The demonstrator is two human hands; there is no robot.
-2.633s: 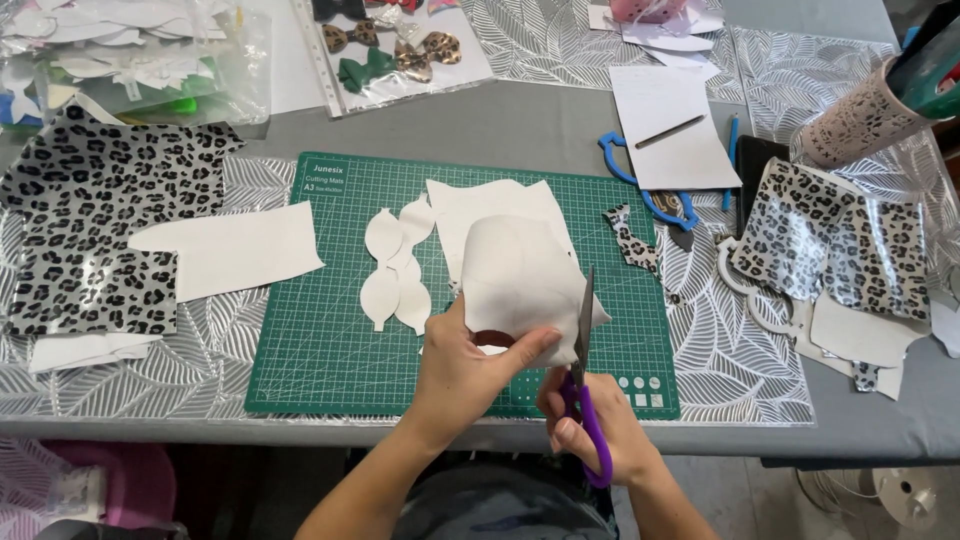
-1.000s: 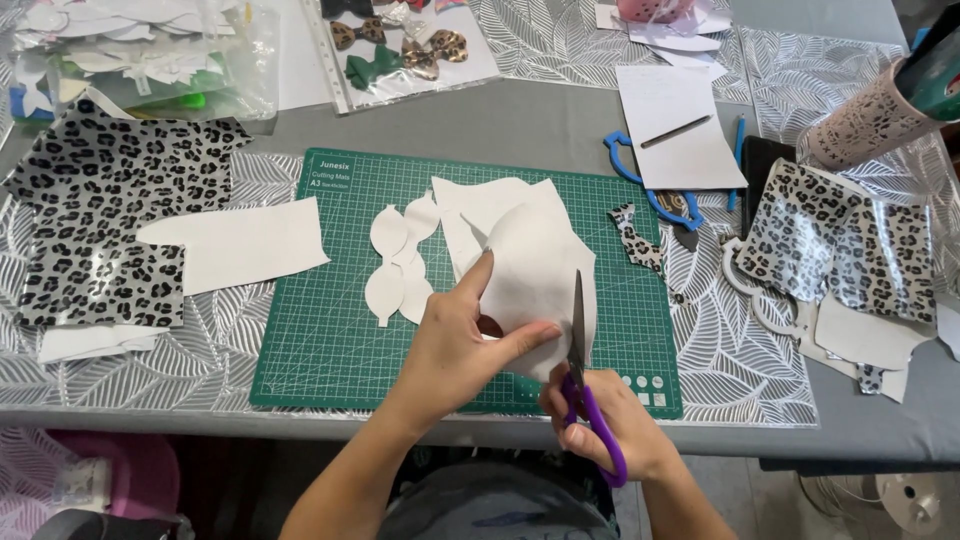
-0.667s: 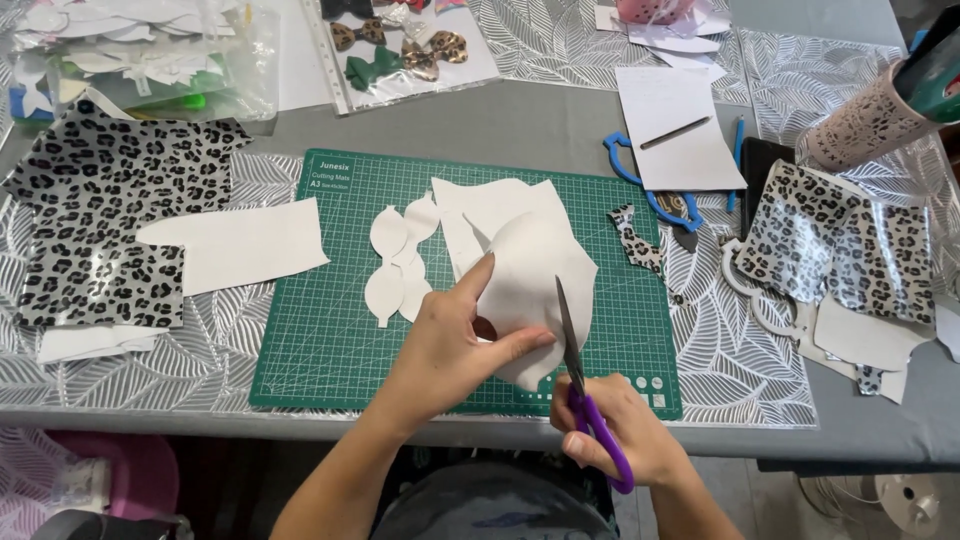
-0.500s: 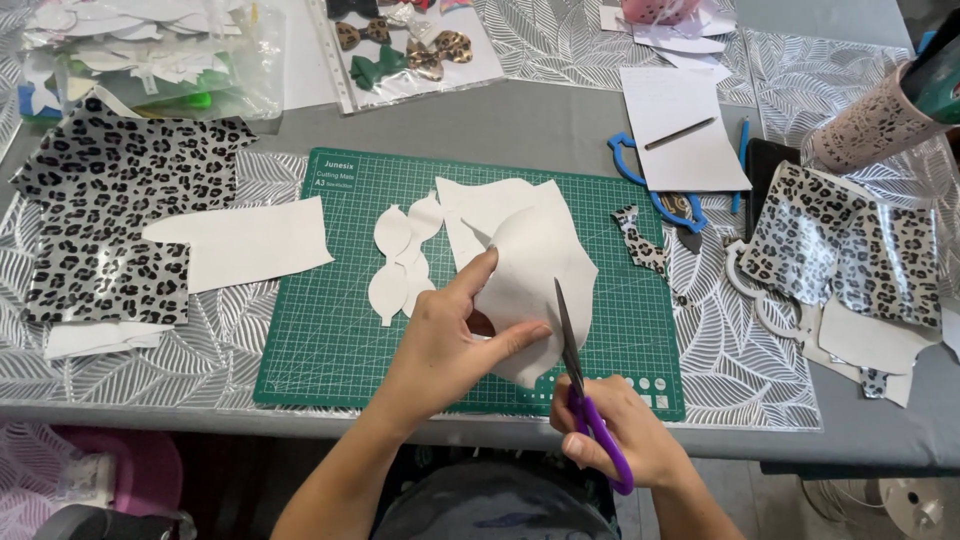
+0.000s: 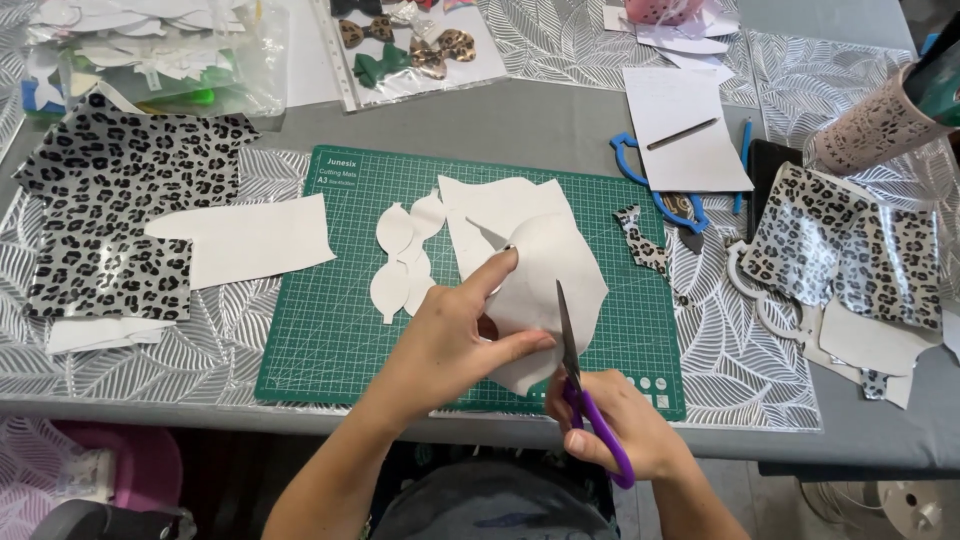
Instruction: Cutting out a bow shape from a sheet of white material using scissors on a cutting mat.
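Note:
My left hand (image 5: pixel 455 335) pinches a white sheet piece (image 5: pixel 548 275) over the green cutting mat (image 5: pixel 330 300), thumb and index finger spread along its lower left edge. My right hand (image 5: pixel 620 425) grips purple-handled scissors (image 5: pixel 575 385), whose blades point up into the sheet's lower edge. White cut-out bow shapes (image 5: pixel 400 255) lie on the mat left of the sheet. A larger white offcut (image 5: pixel 485 205) lies under and behind the held piece.
Leopard-print sheets lie at the left (image 5: pixel 115 215) and right (image 5: pixel 850 250). A white rectangle (image 5: pixel 245 240) overlaps the mat's left edge. Blue scissors (image 5: pixel 650 185), a notepad with pencil (image 5: pixel 685 135), a bag of bows (image 5: pixel 400 40) and a patterned roll (image 5: pixel 880 120) sit further back.
The scissors have tilted and advanced into the white sheet. My left hand has turned the piece slightly and shifted its grip. The camera view has drifted a little.

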